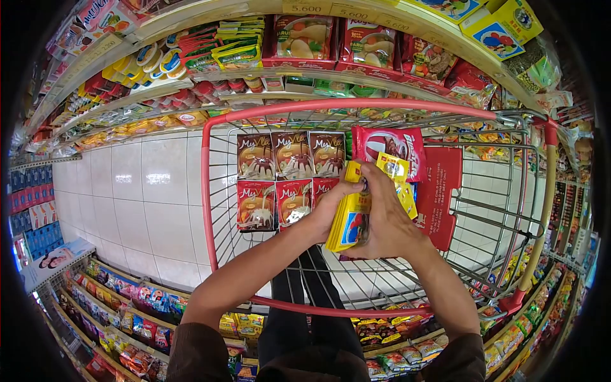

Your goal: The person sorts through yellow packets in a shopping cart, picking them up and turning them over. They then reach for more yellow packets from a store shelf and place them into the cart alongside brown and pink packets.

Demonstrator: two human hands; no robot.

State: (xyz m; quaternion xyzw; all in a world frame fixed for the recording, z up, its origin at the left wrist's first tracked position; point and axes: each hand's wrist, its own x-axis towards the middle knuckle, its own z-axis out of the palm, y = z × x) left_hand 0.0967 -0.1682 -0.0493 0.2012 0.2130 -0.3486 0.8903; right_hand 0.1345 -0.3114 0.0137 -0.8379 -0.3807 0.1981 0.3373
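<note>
Both hands are above the shopping cart point(347, 106), gripping a stack of yellow packets point(350, 213) with a blue-and-red picture on the front one. My left hand point(332, 207) closes on the stack's left side, thumb near the top. On its right side, my right hand point(389, 219) wraps round it with fingers pointing up. More yellow packets point(393, 166) lie just behind my right hand, partly hidden by it. Beyond them is a large red packet point(394, 145). Left of the hands, brown MyVla packets point(293, 155) and red MyVla packets point(256, 205) lie in rows in the cart.
Shelves with price strips point(363, 14) run along the far side, holding red boxes point(304, 39) and yellow packets point(503, 32). A red plastic panel point(439, 197) stands in the cart's right part. Low snack shelves point(133, 293) are at the near side. White floor tiles point(137, 191) show at left.
</note>
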